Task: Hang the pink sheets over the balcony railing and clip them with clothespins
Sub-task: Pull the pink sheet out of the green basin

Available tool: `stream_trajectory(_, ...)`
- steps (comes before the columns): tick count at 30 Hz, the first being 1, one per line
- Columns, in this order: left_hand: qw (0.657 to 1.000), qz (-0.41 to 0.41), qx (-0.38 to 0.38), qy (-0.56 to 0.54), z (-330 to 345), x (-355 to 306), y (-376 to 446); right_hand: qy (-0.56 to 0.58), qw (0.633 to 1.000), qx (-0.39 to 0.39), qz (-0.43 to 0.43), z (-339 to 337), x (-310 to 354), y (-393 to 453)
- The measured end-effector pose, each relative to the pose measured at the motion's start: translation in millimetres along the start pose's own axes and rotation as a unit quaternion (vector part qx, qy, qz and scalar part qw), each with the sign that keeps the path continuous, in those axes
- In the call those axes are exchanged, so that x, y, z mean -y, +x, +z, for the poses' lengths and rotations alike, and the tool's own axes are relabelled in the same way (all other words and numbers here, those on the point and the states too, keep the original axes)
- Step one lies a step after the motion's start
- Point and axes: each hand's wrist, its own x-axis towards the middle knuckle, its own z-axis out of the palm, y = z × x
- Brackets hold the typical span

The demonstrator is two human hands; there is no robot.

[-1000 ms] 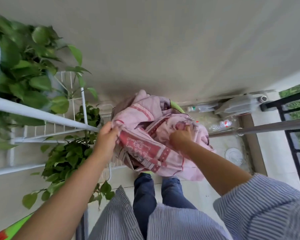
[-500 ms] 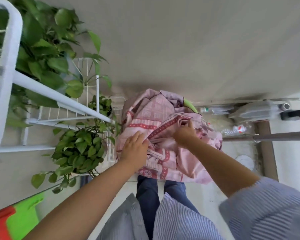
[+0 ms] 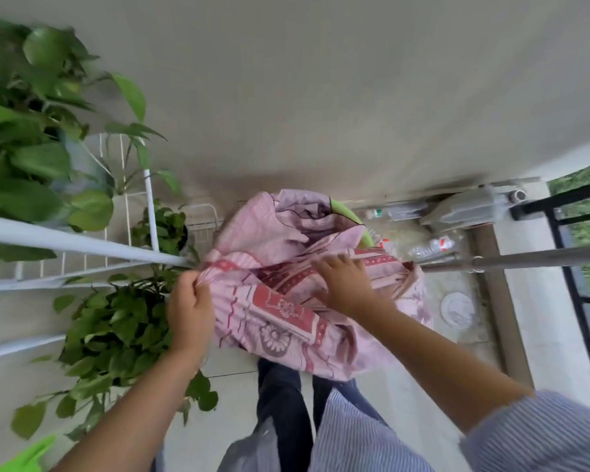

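Pink sheets [image 3: 286, 301] bunched: my left hand [image 3: 189, 313] pinched an edge, right hand [image 3: 346, 284] lay flat; loose folds risked snagging the plant [image 3: 116, 328].

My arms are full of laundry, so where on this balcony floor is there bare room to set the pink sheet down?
Bare tile shows beside the legs, between the potted plant and the railing curb. Crowded: the far corner, with plastic bottles, and the white rack side.

One head-worn wide-angle view, looking steeply down past both forearms at the bundled pink sheets [image 3: 286, 294], close up. Plant rack [image 3: 82, 247] left, balcony railing [image 3: 573, 267] far right.
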Motion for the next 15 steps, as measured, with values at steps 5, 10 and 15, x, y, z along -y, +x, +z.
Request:
stream_trajectory(5,0.996,-0.058,-0.024,0.058,-18,11,-5,-0.181,0.976,0.097,-0.065,-10,38,45)
stream_trajectory(10,0.921,0.141,0.062,0.358,-7,-6,9,-0.023,0.961,-0.247,-0.123,-61,5,-30)
stream_trajectory(15,0.877,0.300,0.215,0.306,52,-58,15,0.074,0.933,-0.349,-0.053,-92,-42,-112)
